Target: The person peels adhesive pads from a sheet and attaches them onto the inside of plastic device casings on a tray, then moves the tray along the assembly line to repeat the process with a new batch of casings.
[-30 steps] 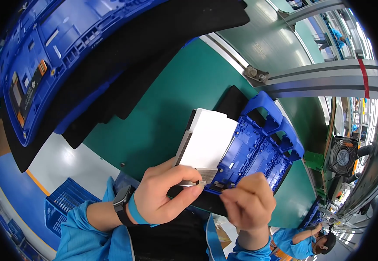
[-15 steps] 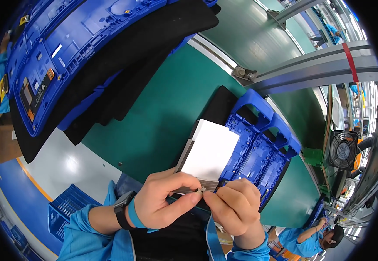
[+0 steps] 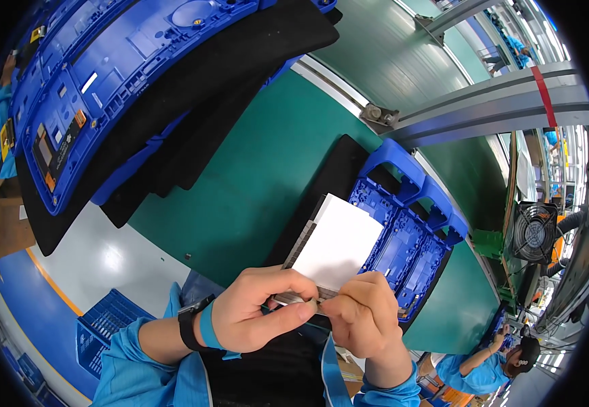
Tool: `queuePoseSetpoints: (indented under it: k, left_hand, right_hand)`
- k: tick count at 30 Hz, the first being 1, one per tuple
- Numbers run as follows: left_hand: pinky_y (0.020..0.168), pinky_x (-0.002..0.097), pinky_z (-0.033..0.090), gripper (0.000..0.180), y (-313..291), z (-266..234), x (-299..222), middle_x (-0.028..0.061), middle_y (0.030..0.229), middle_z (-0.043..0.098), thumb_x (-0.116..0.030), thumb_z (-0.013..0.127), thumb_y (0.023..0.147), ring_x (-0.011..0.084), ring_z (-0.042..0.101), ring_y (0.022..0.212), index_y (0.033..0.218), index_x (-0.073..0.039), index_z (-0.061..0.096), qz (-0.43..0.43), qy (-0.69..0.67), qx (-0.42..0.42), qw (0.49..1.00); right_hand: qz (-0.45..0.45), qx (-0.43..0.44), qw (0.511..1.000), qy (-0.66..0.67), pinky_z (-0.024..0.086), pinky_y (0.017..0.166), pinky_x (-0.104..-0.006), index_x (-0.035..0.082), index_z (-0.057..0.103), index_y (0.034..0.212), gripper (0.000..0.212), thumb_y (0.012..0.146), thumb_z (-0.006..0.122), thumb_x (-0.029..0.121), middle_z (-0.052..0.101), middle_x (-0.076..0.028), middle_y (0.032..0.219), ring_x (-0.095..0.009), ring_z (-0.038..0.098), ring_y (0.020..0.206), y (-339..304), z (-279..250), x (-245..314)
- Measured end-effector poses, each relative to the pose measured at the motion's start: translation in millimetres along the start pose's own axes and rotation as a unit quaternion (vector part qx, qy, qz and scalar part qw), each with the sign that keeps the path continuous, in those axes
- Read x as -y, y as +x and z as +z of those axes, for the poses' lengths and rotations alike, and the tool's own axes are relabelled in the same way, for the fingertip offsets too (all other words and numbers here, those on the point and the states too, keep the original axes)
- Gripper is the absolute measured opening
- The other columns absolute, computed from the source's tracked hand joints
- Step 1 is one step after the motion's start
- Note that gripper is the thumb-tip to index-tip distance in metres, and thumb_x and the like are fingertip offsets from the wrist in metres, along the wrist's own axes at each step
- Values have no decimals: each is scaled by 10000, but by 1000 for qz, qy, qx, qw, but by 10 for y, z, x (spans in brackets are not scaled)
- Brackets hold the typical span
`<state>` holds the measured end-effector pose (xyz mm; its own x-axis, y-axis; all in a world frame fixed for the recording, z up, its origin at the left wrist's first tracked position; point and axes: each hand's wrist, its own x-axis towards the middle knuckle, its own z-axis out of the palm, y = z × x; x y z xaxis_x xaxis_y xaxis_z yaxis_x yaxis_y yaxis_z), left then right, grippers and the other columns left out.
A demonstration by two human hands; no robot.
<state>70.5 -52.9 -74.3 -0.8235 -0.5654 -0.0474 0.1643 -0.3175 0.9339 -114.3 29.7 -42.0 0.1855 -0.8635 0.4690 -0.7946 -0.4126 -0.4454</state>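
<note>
My left hand and my right hand meet low in the middle of the picture. Thumb and forefinger of each are pinched together, tip to tip, round a small grey piece that the fingers mostly cover. Just beyond the fingertips lies a white sheet with rows of small dark grey strips along its left and lower edges. Its lower left corner goes behind my left fingers; whether they grip it too, I cannot tell. Under and to the right of the sheet is a blue plastic frame with moulded compartments, resting on black foam.
Large blue panels with black foam stand at the upper left of the green table. A metal rail crosses at the right, near a black fan. A blue basket sits at lower left. A co-worker is at lower right.
The white sheet has shifted slightly right and toward me. My fingertips have drawn closer together, covering more of the small grey piece; my right hand has turned a little.
</note>
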Motion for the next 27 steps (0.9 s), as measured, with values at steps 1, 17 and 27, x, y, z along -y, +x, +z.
queuePoseSetpoints:
  k: [1,17,27]
  left_hand:
    - [633,242,412,139,6,-2,-2,72,851,630,-102,629,921,103,543,705,983,23,628,-5,0,3,1000]
    - [605,205,436,124,-67,-109,71,96,825,625,-62,617,884,93,581,673,995,-8,614,57,128,-104,985]
    - [515,232,355,112,-41,-110,134,78,795,620,-108,660,891,104,511,593,974,-38,632,81,126,-122,981]
  right_hand:
    - [18,3,1000,3,449,520,-304,20,651,834,202,653,740,-7,565,-94,816,-221,554,641,-17,14,7]
    - [185,191,964,8,448,722,-359,24,581,866,238,699,702,-96,548,-109,886,-291,521,841,-134,-202,-292]
    - [188,235,954,-9,436,746,-362,34,588,867,222,712,712,-65,545,-102,895,-293,506,847,-126,-205,-312]
